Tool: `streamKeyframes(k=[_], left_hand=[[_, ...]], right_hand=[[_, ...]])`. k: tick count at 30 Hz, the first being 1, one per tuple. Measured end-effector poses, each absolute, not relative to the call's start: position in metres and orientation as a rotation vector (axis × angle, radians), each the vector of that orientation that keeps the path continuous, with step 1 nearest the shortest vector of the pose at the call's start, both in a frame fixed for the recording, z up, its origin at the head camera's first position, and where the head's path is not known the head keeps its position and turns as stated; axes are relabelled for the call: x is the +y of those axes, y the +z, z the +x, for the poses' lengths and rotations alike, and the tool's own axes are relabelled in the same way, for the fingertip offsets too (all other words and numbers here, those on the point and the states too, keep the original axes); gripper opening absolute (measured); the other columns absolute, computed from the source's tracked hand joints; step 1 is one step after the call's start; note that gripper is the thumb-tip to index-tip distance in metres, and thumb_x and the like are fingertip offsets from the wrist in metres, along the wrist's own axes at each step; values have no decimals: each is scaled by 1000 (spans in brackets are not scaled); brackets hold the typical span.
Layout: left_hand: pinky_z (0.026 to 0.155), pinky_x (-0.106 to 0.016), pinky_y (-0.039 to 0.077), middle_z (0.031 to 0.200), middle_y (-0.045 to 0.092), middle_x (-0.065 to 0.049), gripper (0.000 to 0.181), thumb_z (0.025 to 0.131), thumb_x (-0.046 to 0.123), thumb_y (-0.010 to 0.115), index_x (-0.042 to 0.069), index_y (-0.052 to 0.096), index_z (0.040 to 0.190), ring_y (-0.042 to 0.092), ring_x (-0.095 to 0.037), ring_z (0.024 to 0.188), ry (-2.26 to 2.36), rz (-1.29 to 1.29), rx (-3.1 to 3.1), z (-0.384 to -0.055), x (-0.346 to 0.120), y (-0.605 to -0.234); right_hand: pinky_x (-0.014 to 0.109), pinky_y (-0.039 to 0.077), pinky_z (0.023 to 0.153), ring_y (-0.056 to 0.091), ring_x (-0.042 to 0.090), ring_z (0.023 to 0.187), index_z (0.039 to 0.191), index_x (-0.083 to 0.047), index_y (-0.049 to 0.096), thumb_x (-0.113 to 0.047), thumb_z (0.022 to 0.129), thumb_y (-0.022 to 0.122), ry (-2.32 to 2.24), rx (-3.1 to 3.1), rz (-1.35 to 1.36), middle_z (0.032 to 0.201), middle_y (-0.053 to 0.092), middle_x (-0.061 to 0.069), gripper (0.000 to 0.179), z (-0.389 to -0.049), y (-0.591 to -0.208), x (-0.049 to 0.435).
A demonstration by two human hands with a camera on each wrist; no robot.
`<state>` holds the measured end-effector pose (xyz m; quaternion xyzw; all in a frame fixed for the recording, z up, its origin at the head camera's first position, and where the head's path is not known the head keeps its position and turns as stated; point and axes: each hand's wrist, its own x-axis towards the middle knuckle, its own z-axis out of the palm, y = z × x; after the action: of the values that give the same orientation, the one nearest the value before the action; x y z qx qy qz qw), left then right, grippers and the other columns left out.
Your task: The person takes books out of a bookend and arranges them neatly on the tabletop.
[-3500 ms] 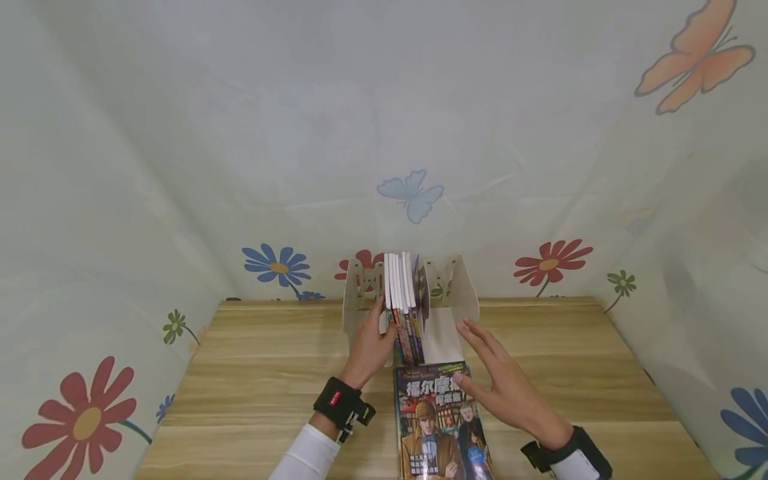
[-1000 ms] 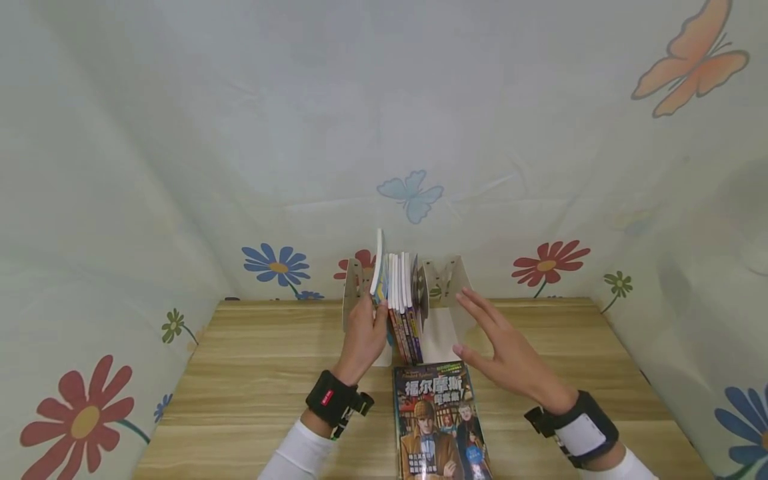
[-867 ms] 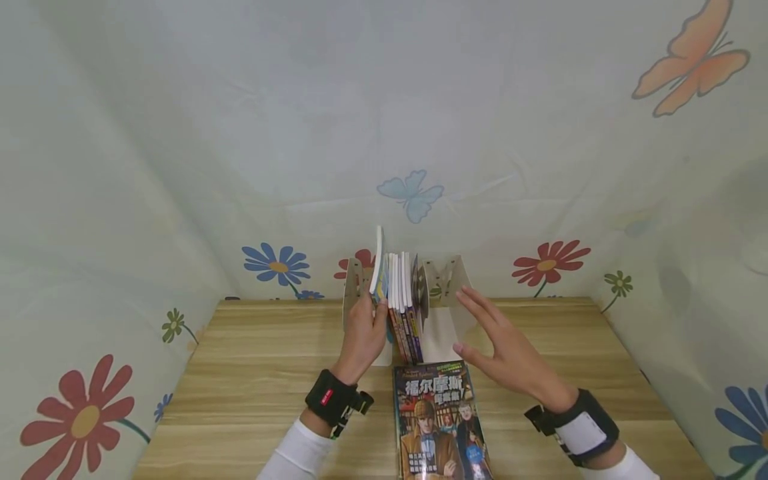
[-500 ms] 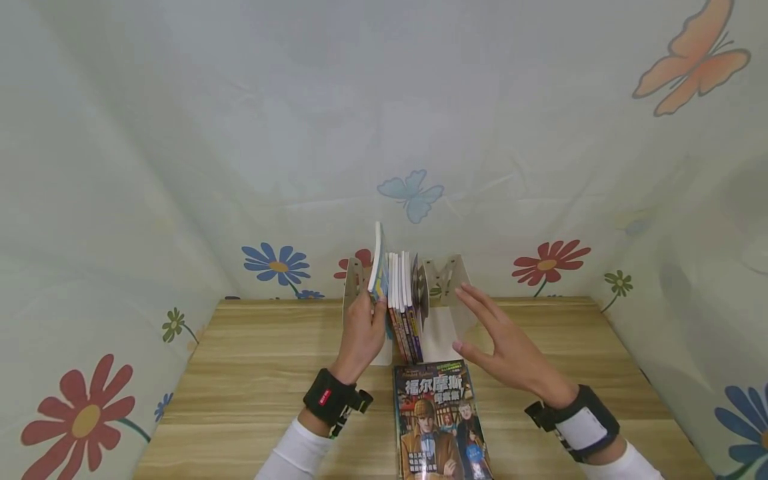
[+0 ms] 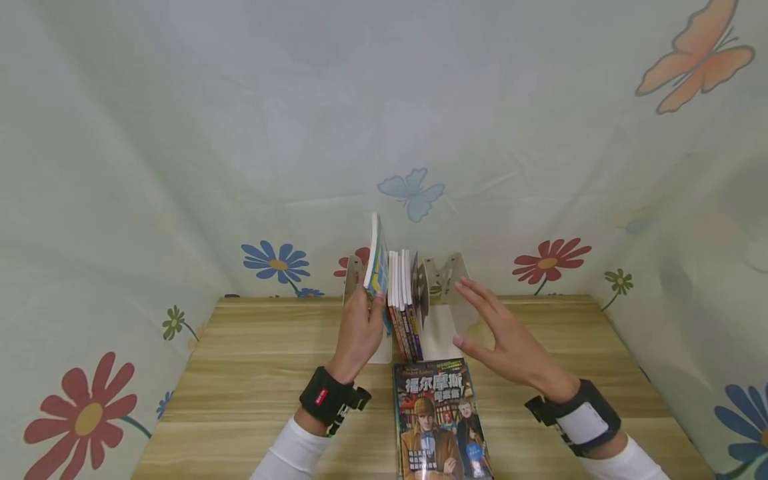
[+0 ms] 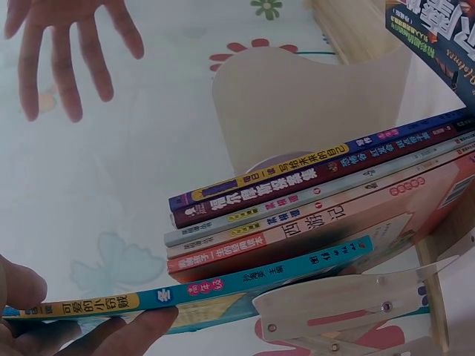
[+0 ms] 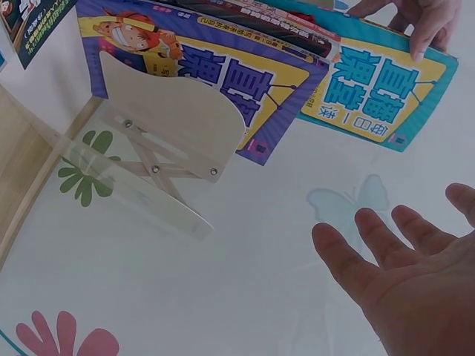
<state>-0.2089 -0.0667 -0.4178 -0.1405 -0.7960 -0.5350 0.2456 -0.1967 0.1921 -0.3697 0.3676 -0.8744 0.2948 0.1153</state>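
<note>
The left hand (image 5: 358, 330) is at the left part of the white book rack (image 5: 439, 333). It pinches a teal book (image 5: 378, 270), with the thumb on one cover and the fingers on the other, so the grip is closed firmly round this one book. The teal book is nearly upright, and its top rises higher than the rack. In the left wrist view its lower part goes partly behind the rack's left plate. Just to the right of it, a row of books (image 5: 401, 287) stands upright inside the rack, at the middle.

The right hand (image 5: 510, 347) is at the right of the rack. Its fingers are straight and the thumb is spread wide; it has hold of nothing. In the right wrist view, the fingertips are apart from the rack.

In front of the rack, a detective book (image 5: 437, 420) lies flat on the wooden table (image 5: 270, 373), cover upward. Behind the rack hangs a pale cloth (image 5: 300, 133) with flowers and butterflies.
</note>
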Motion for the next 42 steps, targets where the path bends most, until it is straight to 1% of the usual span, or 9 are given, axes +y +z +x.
streamKeyframes(k=[5,14,17,21,23,27,30,33,42], left_hand=[[58,-31,52,136,42,-16,51,101,23,37,26,14,146,56,-19,95,-1469,-380,-2170,-206,-67,-413],[46,-29,47,136,43,-14,50,101,21,38,26,17,146,58,-25,79,-1460,-410,-2132,-205,-70,-405],[56,-29,52,140,39,-10,55,100,17,38,30,13,147,58,-25,94,-1462,-421,-2116,-205,-71,-401],[70,-33,53,144,32,-5,60,99,12,39,31,8,148,49,-22,114,-1469,-433,-2096,-202,-71,-394],[65,-35,55,144,32,-6,60,99,13,38,31,8,148,50,-23,112,-1484,-441,-2084,-199,-72,-391],[66,-37,55,143,34,-8,56,100,15,37,29,11,148,51,-24,111,-1469,-470,-2046,-193,-74,-385],[75,-38,53,143,35,-7,54,100,15,36,27,13,147,45,-23,118,-1432,-497,-2008,-190,-77,-379],[72,-41,53,140,39,-8,54,100,11,37,25,16,147,48,-23,115,-1422,-506,-1958,-187,-79,-374],[84,-42,49,133,45,-17,54,97,0,38,17,23,146,49,-28,114,-1507,-518,-1869,-159,-79,-345]], right_hand=[[65,35,92,25,30,131,146,-23,21,-34,83,66,852,-2552,1077,150,20,6,78,-197,-369,192],[66,35,92,25,30,131,146,-21,21,-33,83,66,850,-2542,1081,150,20,5,78,-198,-368,191],[65,35,92,25,29,131,146,-23,20,-34,83,66,850,-2542,1077,150,19,3,78,-199,-366,189],[63,35,94,25,28,131,147,-24,20,-35,83,65,847,-2543,1071,151,19,2,79,-198,-364,188],[63,35,94,25,29,131,147,-24,20,-34,83,65,843,-2542,1073,150,20,3,79,-198,-364,188],[63,36,94,25,28,131,147,-24,19,-35,84,65,840,-2544,1074,151,19,3,79,-198,-364,187],[63,36,93,25,29,131,147,-24,18,-34,84,65,840,-2541,1081,151,19,4,79,-199,-365,187],[64,36,93,25,29,131,147,-22,18,-33,84,65,842,-2536,1090,151,19,5,79,-200,-366,188],[62,35,95,24,28,132,147,-25,15,-33,84,65,849,-2533,1070,151,19,5,80,-200,-366,187]])
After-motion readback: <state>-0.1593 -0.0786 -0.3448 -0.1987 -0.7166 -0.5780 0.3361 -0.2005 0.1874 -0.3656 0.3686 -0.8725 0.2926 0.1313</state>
